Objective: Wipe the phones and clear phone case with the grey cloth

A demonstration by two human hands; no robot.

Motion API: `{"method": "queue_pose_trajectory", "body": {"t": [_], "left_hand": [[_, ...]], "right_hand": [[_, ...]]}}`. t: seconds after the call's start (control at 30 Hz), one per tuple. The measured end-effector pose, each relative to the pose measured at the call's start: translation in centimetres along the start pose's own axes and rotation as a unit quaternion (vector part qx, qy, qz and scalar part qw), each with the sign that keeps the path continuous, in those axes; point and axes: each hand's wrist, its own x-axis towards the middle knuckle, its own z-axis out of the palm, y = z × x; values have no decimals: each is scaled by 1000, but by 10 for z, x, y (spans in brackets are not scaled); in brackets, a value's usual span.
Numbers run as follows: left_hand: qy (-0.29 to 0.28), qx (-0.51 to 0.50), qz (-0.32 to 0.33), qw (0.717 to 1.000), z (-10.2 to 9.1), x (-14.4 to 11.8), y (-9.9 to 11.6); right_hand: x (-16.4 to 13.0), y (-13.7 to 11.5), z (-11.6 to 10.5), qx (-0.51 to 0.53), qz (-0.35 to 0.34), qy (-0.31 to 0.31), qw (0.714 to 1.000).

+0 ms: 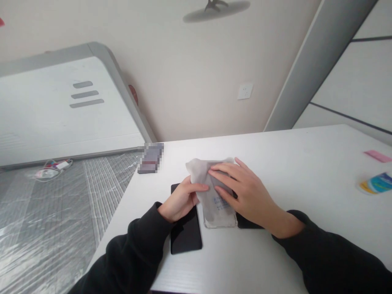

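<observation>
The pale wrap (199, 173) is between the two hands above the white table (294, 163), with the rim of what looks like a clear case (220, 225) showing at its lower end; whether the wrap lies over the case or lines it, I cannot tell; the left hand (180, 200) pinches the wrap's left edge, thumb in front and fingers curled behind; the right hand (245, 190) lies across the upper part, its visible fingers spread, though its thumb's grip is hidden; a dark slab (185, 234) lies beneath the left hand, and a second dark slab (249, 223) shows under the right; to handle this well, I would let the left pinch anchor the edge and the right fingertips work lightly over the film; it looks thin enough to crease or tear, so slow, even pressure seems wiser than tugging.
</observation>
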Motion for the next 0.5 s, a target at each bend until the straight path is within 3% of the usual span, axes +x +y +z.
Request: {"method": "queue_pose_trajectory", "body": {"t": [0.17,0.3,0.4,0.5], "left_hand": [[-84,-111,-24,990,6,-1,-8],[-37,-101,-11,994,6,1,-1],[3,-81,54,995,1,2,10],[-20,-41,57,997,-4,2,15]], "right_hand": [[2,-6,1,-43,-3,-36,998],[2,-9,0,-18,-37,-74,996],[0,-8,0,-3,-53,-96,994],[-2,-5,3,-27,-26,-89,995]]}}
